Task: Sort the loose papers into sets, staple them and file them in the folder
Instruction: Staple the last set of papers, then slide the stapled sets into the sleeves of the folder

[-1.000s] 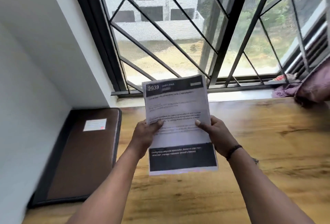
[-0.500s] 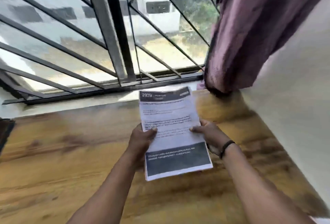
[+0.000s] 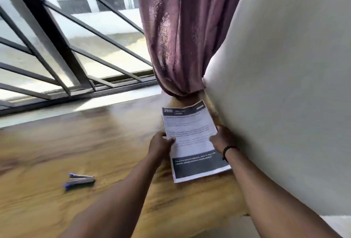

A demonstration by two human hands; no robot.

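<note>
Wood-grain table (image 3: 79, 154) runs under a barred window (image 3: 57, 51), with a purple curtain (image 3: 178, 34) hanging down to its far edge and a pale wall (image 3: 288, 93) rising on the right. Both forearms reach forward from the bottom of the view.

Held up between the hands is a set of papers (image 3: 191, 139), tilted a little to the right, above the table and just beside the wall. Its top sheet has a dark header band with the number 2939, lines of blurred text, and a dark band across the bottom.

The left hand (image 3: 160, 145) grips the left edge of the papers, thumb curled over the front. The right hand (image 3: 221, 140) grips the right edge, thumb also on the front, fingers hidden behind the sheets. A dark band (image 3: 228, 151) circles the right wrist.

A stapler (image 3: 79, 179) with blue ends lies on the table to the left, well apart from the hands and papers.
</note>
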